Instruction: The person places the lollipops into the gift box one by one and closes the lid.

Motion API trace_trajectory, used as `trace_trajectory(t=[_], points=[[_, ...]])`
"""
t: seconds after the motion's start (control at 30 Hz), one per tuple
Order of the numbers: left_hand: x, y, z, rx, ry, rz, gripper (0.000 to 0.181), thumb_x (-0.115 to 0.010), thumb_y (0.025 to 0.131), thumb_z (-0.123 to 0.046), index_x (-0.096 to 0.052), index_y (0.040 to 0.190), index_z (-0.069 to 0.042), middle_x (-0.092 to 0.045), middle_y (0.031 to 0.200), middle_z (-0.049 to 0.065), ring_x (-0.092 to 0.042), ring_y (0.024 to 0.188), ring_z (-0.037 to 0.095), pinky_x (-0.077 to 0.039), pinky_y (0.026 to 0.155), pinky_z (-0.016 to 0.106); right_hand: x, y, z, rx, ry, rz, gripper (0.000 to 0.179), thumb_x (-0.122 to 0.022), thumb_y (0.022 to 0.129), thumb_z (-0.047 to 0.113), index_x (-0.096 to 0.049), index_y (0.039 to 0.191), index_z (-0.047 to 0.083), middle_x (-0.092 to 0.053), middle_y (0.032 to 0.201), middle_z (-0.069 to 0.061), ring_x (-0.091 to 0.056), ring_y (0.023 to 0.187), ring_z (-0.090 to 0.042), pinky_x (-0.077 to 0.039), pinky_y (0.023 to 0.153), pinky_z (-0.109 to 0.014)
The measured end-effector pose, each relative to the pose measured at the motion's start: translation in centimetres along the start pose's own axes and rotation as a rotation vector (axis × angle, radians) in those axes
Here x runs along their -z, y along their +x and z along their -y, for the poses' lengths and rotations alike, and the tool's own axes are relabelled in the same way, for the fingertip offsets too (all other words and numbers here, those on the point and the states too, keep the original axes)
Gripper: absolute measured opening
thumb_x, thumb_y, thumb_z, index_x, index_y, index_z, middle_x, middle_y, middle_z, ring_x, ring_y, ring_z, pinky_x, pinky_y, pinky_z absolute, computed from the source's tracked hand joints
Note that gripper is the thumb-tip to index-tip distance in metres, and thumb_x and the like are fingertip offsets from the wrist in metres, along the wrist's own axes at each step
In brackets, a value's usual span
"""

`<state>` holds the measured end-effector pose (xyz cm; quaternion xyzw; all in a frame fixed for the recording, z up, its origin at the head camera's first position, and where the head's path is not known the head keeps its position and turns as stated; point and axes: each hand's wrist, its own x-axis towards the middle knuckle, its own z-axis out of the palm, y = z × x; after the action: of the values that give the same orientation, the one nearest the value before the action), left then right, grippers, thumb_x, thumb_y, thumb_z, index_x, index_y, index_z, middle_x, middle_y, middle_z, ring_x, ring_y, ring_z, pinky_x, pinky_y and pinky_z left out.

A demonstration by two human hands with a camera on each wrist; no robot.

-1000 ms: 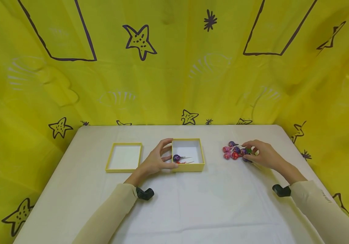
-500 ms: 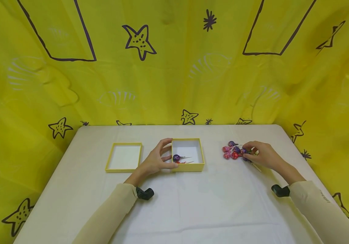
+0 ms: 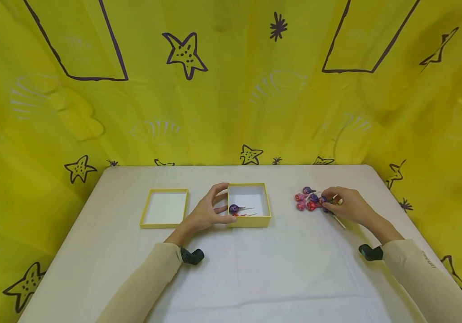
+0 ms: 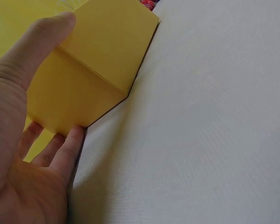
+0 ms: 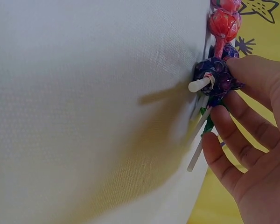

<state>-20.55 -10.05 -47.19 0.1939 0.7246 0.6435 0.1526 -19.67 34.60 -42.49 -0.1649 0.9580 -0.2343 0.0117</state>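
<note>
My left hand (image 3: pixel 206 213) grips the left side of a yellow box (image 3: pixel 251 222), its thumb at the front corner and its fingers toward the back. In the left wrist view the fingertips and thumb touch the outer walls. Inside the box lie a purple lollipop (image 3: pixel 234 208) and a red one (image 3: pixel 237 215), partly hidden by the front wall. My right hand (image 3: pixel 349 204) is at the right end of a lollipop pile. Thumb and fingers pinch a purple-wrapped lollipop (image 5: pixel 215 78); its white stick points away from the palm. Green wrapping (image 5: pixel 208 123) shows behind the fingers.
Left of the box lies a shallow yellow-rimmed lid (image 3: pixel 165 208), its white inside facing up. Red lollipops (image 3: pixel 310 206), pink ones (image 3: pixel 300 206) and purple ones lie close together by the right hand. A yellow patterned curtain (image 3: pixel 214 112) borders the white-covered table (image 3: pixel 279 269).
My right hand has shifted slightly at the pile, and a lollipop stick below it shows more plainly than a second ago. The left hand and the box have stayed in place.
</note>
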Motion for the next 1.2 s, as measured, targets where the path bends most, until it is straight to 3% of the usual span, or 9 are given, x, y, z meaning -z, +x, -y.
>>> trace_trajectory(t=[0.6, 0.9, 1.2], points=[[0.0, -0.1, 0.0, 0.008, 0.005, 0.002, 0.102, -0.091, 0.076, -0.003, -0.031, 0.156, -0.022, -0.029, 0.165, 0.003, -0.034, 0.15, 0.026, -0.047, 0.112, 0.036, 0.0, 0.1, 0.3, 0.023, -0.009, 0.04, 0.027, -0.077, 0.09, 0.007, -0.071, 0.114, -0.004, -0.071, 0.097, -0.009, -0.062, 0.084, -0.022, -0.056, 0.07, -0.027], [-0.1, -0.3, -0.1, 0.001, 0.012, 0.005, 0.104, -0.092, 0.076, -0.006, -0.03, 0.157, -0.022, -0.029, 0.165, 0.005, -0.035, 0.15, 0.029, -0.048, 0.111, 0.038, 0.6, 0.2, 0.1, 0.105, -0.051, 0.042, 0.024, -0.08, 0.088, 0.005, -0.072, 0.11, -0.002, -0.07, 0.093, -0.005, -0.062, 0.082, -0.019, -0.057, 0.07, -0.035], [-0.1, -0.1, -0.2, 0.014, 0.011, -0.005, 0.102, -0.092, 0.075, -0.005, -0.032, 0.156, -0.025, -0.031, 0.164, 0.001, -0.036, 0.149, 0.024, -0.049, 0.11, 0.035, 2.1, 0.3, 0.4, 0.139, -0.077, 0.043, 0.025, -0.081, 0.088, 0.007, -0.072, 0.111, 0.001, -0.071, 0.095, -0.002, -0.063, 0.085, -0.019, -0.06, 0.074, -0.044]])
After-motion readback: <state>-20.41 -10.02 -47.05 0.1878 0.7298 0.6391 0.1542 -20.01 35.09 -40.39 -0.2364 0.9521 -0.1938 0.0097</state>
